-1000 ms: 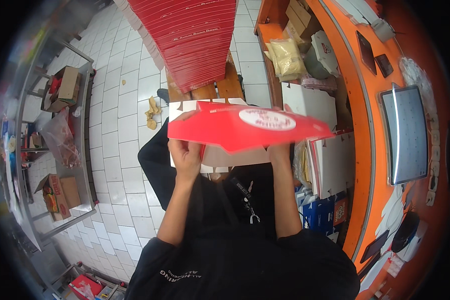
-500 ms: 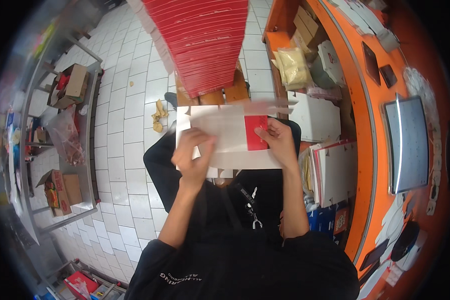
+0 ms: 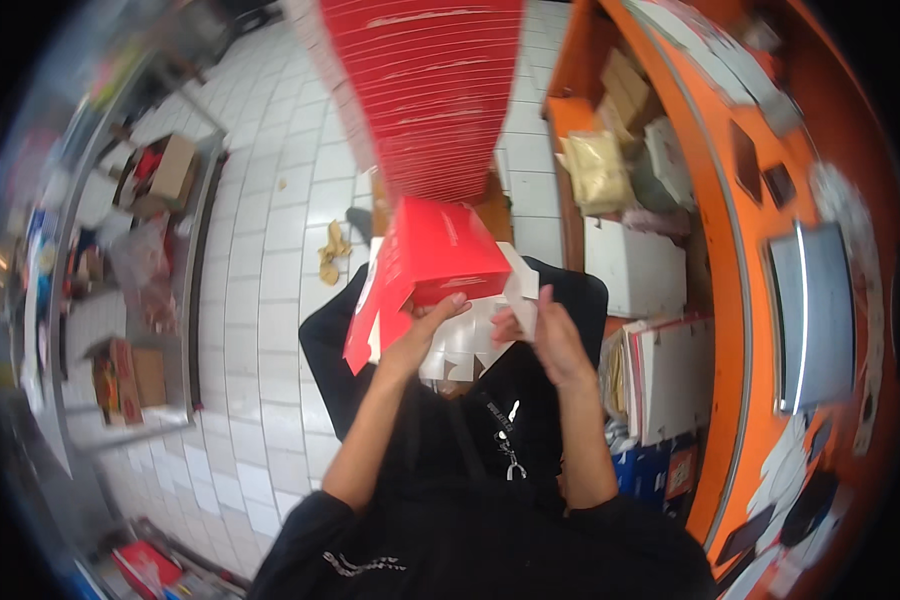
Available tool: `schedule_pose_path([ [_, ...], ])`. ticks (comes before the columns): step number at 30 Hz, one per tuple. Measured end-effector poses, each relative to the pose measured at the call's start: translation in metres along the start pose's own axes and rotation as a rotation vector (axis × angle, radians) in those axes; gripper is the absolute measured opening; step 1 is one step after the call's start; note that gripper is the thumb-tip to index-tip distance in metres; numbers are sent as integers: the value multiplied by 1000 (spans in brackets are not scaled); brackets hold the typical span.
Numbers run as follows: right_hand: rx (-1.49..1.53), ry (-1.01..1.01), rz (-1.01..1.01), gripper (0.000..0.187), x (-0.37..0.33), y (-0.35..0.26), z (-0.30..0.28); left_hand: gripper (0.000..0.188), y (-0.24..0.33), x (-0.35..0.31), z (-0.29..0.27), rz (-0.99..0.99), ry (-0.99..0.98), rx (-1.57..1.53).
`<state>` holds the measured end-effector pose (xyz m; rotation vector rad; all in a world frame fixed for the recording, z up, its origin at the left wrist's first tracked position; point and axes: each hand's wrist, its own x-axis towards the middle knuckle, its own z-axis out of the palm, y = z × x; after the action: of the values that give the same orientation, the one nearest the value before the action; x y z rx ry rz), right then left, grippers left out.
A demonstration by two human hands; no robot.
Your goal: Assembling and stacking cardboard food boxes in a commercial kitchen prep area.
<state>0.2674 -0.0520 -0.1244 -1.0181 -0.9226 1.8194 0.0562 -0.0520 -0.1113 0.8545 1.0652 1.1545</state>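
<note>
A red cardboard box [image 3: 450,240] with white inner sides is partly folded up over my lap, its red panels facing up. My left hand [image 3: 420,338] grips the box's near left edge, the thumb lying along the lower front. At the right side, my right hand [image 3: 558,340] has a white side flap [image 3: 521,290] between thumb and fingers; those fingers are slightly blurred. Under the box lies white card with cut-out notches [image 3: 460,366]. Just beyond it rises a tall stack of flat red cartons [image 3: 430,100].
An orange counter [image 3: 715,300] on the right carries a tablet [image 3: 813,315] and phones. Its lower shelf holds a yellow packet [image 3: 598,172] and white boards [image 3: 670,380]. To the left stands a metal rack [image 3: 205,270] with cardboard boxes. Crumpled brown paper [image 3: 332,252] lies on the tiled floor.
The flat white sheet has been turned and folded into a red box shape. My left hand has moved right onto its near edge; my right hand has shifted down to a side flap.
</note>
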Motion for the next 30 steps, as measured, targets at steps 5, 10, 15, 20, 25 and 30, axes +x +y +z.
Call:
schedule_pose_path([
  [5, 599, 327, -216, 11, 16, 26, 51, 31, -50, 1, -1, 144, 128, 129],
  [10, 164, 642, -579, 11, 28, 30, 58, 40, -38, -8, 29, 201, 163, 121],
  [15, 447, 403, -461, 36, 17, 13, 72, 37, -35, -3, 46, 310, 114, -167],
  [20, 283, 267, -428, 33, 16, 26, 59, 37, -22, -33, 63, 120, 192, -209],
  [25, 282, 353, -554, 24, 14, 2, 23, 42, -16, -73, -2, 251, -414, -191],
  [30, 299, 219, -485, 36, -2, -25, 28, 61, 24, -35, 24, 925, -275, 884],
])
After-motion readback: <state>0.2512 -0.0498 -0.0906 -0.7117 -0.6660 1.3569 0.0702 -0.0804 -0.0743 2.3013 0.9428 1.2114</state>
